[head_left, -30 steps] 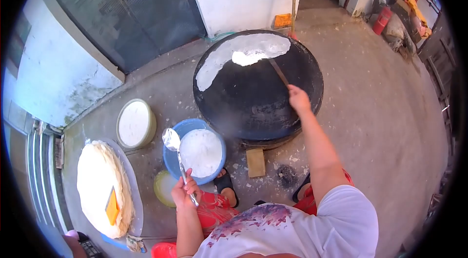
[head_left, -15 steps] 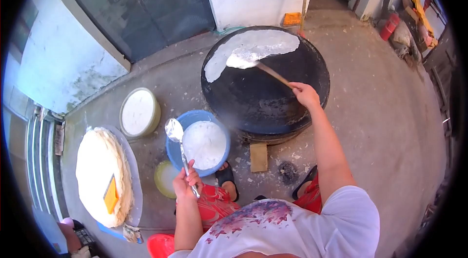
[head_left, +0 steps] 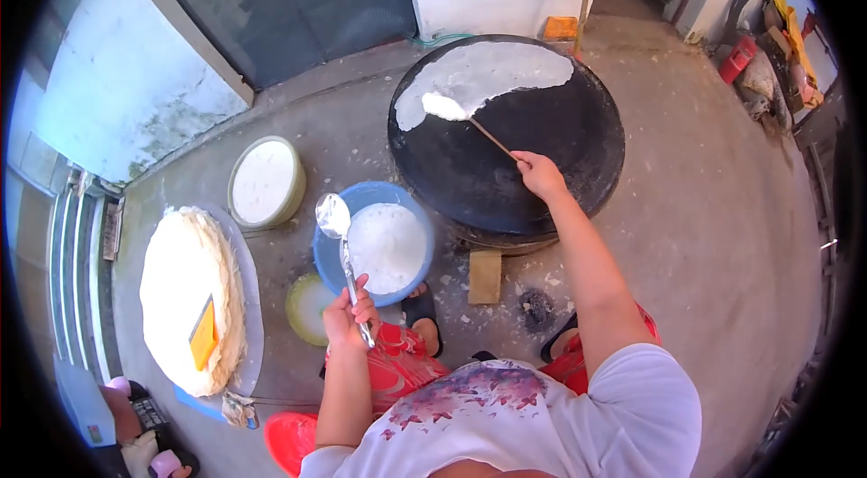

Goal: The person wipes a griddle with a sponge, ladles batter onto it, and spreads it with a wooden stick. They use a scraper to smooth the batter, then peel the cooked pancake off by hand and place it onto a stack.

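Observation:
My left hand (head_left: 350, 317) is closed round the handle of a metal ladle (head_left: 333, 216), held over the edge of a blue basin (head_left: 322, 257) of white batter. My right hand (head_left: 542, 176) grips the wooden handle of a spreader (head_left: 492, 138). The spreader's batter-covered end touches the upper left of a big round black griddle (head_left: 533, 162). A thin curved sheet of white batter (head_left: 506, 67) covers the griddle's far part; the near part is bare black.
On the left lies a stack of pale flatbreads (head_left: 176, 297) with an orange-yellow scraper (head_left: 204, 342) on it. A tub of white batter (head_left: 263, 182) and a yellow-green bowl (head_left: 309, 310) flank the basin. A brown block (head_left: 485, 277) lies before the griddle.
My right hand and the spreader have shifted left along the batter, relative to the griddle. The batter sheet reaches further inward. The whole view has moved slightly.

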The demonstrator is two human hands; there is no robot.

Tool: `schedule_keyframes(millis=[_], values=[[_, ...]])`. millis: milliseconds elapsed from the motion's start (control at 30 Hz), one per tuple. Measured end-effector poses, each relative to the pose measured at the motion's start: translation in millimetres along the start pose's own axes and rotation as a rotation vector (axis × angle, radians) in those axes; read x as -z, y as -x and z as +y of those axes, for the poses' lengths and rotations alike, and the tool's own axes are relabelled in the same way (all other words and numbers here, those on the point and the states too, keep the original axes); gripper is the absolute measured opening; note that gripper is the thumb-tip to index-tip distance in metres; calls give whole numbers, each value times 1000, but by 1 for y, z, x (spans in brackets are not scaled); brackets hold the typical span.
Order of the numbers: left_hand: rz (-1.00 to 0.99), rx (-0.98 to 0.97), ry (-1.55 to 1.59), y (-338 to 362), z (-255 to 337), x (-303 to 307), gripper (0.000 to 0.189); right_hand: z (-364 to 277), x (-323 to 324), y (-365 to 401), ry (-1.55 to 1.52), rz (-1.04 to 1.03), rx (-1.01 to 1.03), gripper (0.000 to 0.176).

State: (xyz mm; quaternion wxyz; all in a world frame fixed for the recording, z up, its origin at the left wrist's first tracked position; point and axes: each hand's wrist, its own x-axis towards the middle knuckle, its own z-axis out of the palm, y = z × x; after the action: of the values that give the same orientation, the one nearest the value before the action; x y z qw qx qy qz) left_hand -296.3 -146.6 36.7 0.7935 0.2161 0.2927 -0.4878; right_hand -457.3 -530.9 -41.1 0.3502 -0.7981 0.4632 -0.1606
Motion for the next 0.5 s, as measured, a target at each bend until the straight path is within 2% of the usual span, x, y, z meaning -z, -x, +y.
schedule_keyframes(millis=[100,133,167,233,333,433,500], values=[[-7,12,-11,1,1,0,35,-29,35,19,70,-125,-25,28],[-10,13,-8,1,2,0,35,-11,38,15,-57,-151,26,27],[-21,19,-9,0,3,0,36,-12,35,12,-50,-148,33,27],[-16,28,-5,2,1,5,37,-9,20,16,-1,29,-112,27],[-21,-2,-38,2,0,-2,36,-29,-3,20,54,-68,-51,28],[6,8,-55,5,2,1,36,-48,28,45,153,-111,-43,28],[-59,48,7,3,7,7,36,-43,42,54,205,-127,-34,28]])
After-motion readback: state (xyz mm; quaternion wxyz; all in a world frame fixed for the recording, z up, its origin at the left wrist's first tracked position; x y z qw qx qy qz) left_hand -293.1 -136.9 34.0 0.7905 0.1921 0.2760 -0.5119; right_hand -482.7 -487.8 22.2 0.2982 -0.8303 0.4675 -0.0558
